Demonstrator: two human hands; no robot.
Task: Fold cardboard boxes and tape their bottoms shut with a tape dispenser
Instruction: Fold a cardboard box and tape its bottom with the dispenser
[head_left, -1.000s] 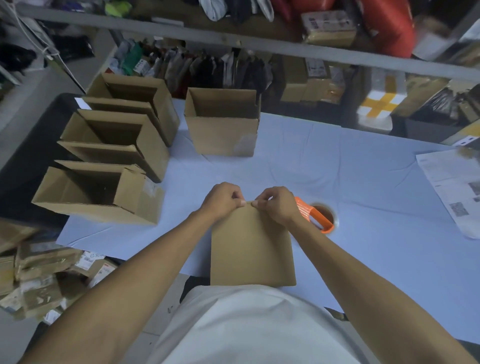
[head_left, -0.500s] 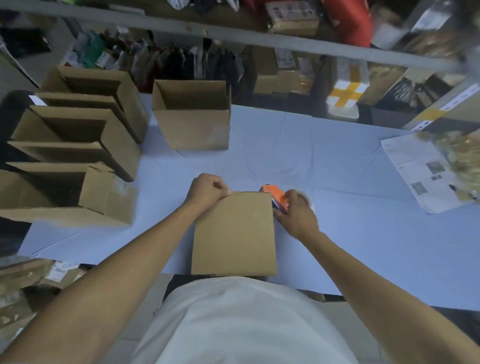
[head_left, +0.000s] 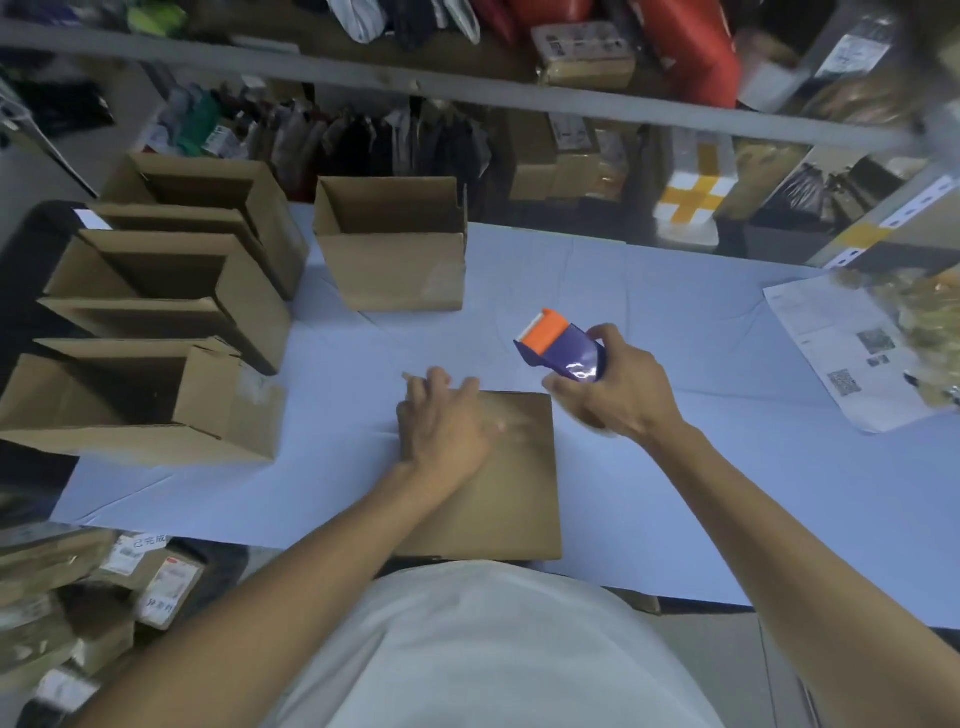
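Blue worktop (head_left: 675, 467) is covered near its front edge by a box (head_left: 498, 488), pressed flat under the left hand (head_left: 441, 421), fingers straight. Just beyond, a tape dispenser (head_left: 563, 349) is gripped aloft by the right hand (head_left: 618, 392). If pressure is eased, the flaps could spring apart and the tape be laid crooked.

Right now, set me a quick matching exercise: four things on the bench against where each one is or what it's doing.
1. tape dispenser
2. left hand
3. printed sheet
4. upright open box

A. far side of the table, middle
B. pressing flat on the box being closed
C. gripped in the right hand, above the table
D. lying at the table's right edge

Pairs: 1-C, 2-B, 3-D, 4-A
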